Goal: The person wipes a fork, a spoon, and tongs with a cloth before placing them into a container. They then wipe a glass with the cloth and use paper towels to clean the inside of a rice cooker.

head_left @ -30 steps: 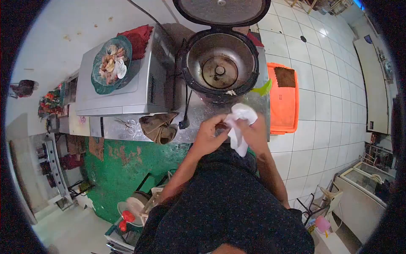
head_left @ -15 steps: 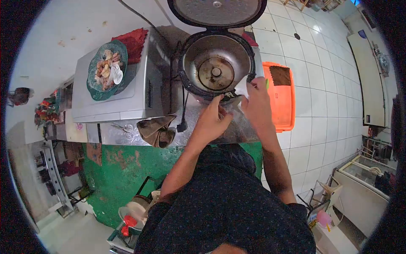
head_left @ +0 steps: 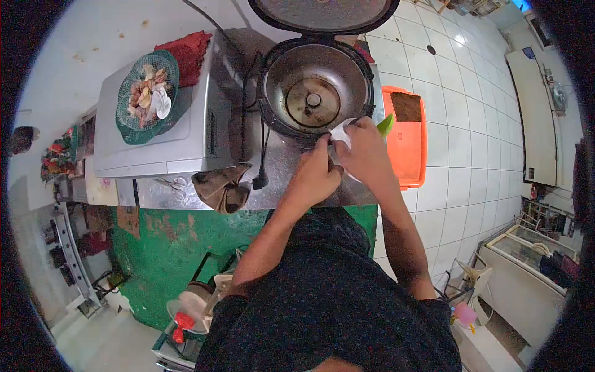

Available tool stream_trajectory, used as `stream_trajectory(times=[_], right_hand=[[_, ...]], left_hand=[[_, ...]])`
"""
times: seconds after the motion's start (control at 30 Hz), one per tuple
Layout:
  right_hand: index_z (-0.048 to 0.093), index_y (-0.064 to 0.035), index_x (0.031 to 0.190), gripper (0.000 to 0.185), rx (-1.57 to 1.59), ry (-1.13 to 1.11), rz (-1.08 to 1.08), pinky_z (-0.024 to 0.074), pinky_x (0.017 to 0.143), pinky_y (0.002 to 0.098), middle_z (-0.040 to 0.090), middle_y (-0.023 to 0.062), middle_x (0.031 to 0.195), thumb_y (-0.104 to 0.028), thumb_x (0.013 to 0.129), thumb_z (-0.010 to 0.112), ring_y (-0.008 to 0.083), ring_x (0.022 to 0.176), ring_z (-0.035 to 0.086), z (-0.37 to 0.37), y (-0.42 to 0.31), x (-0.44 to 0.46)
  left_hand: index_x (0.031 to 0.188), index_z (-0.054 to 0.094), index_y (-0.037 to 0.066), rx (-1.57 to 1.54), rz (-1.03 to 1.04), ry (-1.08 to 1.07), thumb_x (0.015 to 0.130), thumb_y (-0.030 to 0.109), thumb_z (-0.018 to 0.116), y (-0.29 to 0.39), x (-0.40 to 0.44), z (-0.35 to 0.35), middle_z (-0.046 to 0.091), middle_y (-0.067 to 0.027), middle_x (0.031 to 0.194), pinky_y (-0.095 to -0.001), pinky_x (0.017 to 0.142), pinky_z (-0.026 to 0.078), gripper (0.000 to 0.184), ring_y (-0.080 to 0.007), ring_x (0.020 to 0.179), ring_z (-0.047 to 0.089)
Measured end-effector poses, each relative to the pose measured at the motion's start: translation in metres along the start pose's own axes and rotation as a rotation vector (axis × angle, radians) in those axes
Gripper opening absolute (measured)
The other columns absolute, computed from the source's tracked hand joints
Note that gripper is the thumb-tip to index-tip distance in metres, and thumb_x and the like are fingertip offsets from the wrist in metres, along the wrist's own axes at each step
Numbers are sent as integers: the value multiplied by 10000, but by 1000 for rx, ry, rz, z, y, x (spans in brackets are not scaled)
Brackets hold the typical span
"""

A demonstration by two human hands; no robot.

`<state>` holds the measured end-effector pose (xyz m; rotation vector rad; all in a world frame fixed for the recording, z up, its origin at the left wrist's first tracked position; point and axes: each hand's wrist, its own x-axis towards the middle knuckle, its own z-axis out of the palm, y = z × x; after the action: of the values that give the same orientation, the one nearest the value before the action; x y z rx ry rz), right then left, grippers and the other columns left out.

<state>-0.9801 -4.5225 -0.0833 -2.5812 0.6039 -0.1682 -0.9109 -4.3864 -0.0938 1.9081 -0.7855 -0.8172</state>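
Note:
A rice cooker [head_left: 270, 115] stands on the metal counter with its lid raised and its inner pot out, so the stained heating plate [head_left: 312, 105] shows. At the front rim my right hand [head_left: 367, 152] pinches a crumpled white tissue [head_left: 339, 132] and presses it against the edge. My left hand [head_left: 310, 177] is beside it at the cooker's front, index finger stretched to the rim and thumb apart, with nothing visible in it. A bright green thing [head_left: 385, 126] sticks out beyond my right hand; its kind is hidden.
Left of the cooker is a silver appliance [head_left: 149, 149] carrying a green plate of food scraps [head_left: 133, 133] and a red cloth [head_left: 189, 56]. A brown cloth [head_left: 222, 189], a black plug [head_left: 259, 181] and scissors [head_left: 176, 186] lie in front. An orange tub [head_left: 406, 149] stands right.
My right hand and the tissue have moved left along the front rim, closer to my left hand. The green thing now shows more. The whole view has shifted slightly.

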Motion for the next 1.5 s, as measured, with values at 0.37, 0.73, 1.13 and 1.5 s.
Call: stream_trajectory(times=[0.37,0.73,1.13,1.5], right_hand=[[682,41,875,279,-64,109,167,498,779,459,594,234,908,-176,716,754,388,875,600,14,-13,2],[680,31,840,292,-179,26,413,528,786,456,609,213,938,-217,718,774,383,911,630,11,-40,20],[706,-6,843,268,-219,106,432,526,747,463,660,214,919,-211,680,767,371,878,653,23,-53,21],[704,-1,838,261,-229,112,420,503,777,468,673,210,907,-217,692,714,372,871,639,30,-54,21]], left_hand=[[1355,399,-121,-72,14,-25,766,60,608,0,-10,-11,659,-237,825,-439,747,515,650,-362,791,676],[1252,585,7,-245,8,90,812,8,587,-23,-9,-48,619,-55,780,-288,685,490,440,-119,716,577],[1244,593,27,-259,18,46,830,23,602,-39,5,-66,599,-31,765,-266,642,470,414,-93,682,551],[1227,602,33,-312,61,7,842,54,636,-46,15,-77,601,-18,770,-261,619,455,387,-86,657,536]])
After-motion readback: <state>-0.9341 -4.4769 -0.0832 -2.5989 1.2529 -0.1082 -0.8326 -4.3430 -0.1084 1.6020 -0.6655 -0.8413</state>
